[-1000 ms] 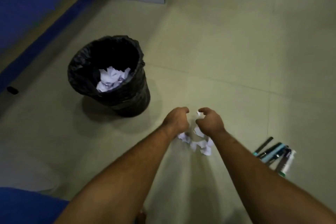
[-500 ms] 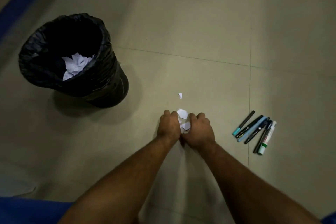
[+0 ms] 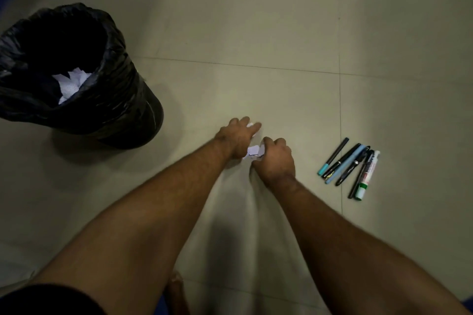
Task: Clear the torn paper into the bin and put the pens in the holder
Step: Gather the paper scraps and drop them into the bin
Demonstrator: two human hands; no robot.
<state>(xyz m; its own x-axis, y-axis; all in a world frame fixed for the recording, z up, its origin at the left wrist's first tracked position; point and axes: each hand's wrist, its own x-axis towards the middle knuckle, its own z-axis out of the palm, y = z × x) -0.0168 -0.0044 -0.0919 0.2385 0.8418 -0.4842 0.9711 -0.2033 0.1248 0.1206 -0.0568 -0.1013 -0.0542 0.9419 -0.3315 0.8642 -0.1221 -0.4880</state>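
Paper (image 3: 254, 153): white scraps bunched between both hands for one carry
Left hand (image 3: 239, 138): reaching a stray scrap; grip unclear
Right hand (image 3: 275, 158): clenched on scraps
Bin (image 3: 122, 100): near, left

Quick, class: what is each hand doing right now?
Left hand: reaching forward, fingers on a paper scrap; grip cannot be told.
Right hand: closed on torn paper.

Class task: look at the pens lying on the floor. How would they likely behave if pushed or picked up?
The pens look round-bodied, so a sideways push would probably roll them on the smooth floor. They look stiff and slim, likely light. Lying close together, several could probably be gathered in one grab.
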